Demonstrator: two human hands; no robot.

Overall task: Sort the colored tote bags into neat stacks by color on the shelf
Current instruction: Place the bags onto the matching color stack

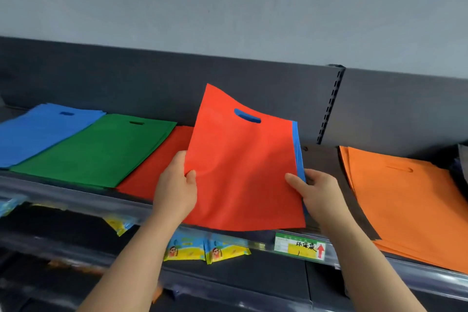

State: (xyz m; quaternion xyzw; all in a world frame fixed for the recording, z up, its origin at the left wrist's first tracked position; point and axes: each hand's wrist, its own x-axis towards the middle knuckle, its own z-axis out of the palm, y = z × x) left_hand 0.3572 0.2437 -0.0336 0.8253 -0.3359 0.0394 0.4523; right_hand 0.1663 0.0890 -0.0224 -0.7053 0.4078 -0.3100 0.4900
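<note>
A red tote bag (pixel 243 167) is held up tilted above the dark shelf (pixel 319 157), with a blue bag (pixel 298 152) showing behind its right edge and through its handle slot. My left hand (pixel 177 190) pinches the red bag's left edge. My right hand (pixel 316 192) grips the right edge of both bags. On the shelf lie a blue stack (pixel 38 132) at the left, a green stack (pixel 101 147) beside it, a red stack (pixel 157 167) partly under the held bag, and an orange stack (pixel 410 200) at the right.
A price label (pixel 300 247) sits on the shelf's front rail. Small yellow and blue packets (pixel 205 248) hang on the shelf below. A grey wall rises behind, and a slotted upright (pixel 329 109) divides the back panel. Something dark lies at the far right edge (pixel 462 167).
</note>
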